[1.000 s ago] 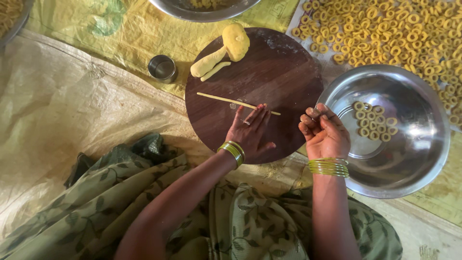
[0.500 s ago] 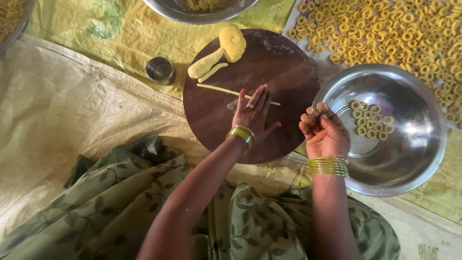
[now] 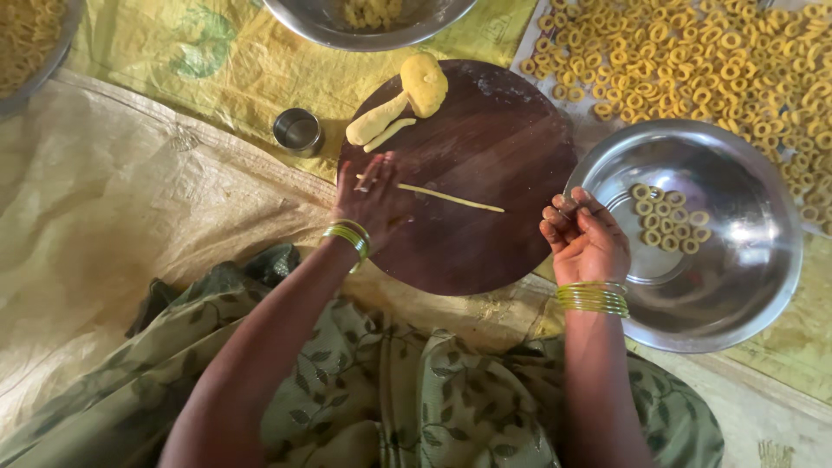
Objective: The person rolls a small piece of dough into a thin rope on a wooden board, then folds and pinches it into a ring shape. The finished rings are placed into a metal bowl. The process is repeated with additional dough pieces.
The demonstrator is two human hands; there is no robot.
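Observation:
A round dark wooden board lies in front of me. Across it stretches a thin yellow dough rope. My left hand lies flat, fingers apart, on the rope's left end. My right hand hovers at the board's right edge, palm up, fingers curled; I cannot tell whether anything is pinched in them. A lump of yellow dough and two short dough rolls rest at the board's far edge.
A steel bowl on the right holds several dough rings. Many more rings are spread on a sheet behind it. A small steel cup stands left of the board. Another steel bowl sits at the top.
My left hand has slid leftward along the rope, from the board's middle to the rope's left end. The right hand has stayed in place.

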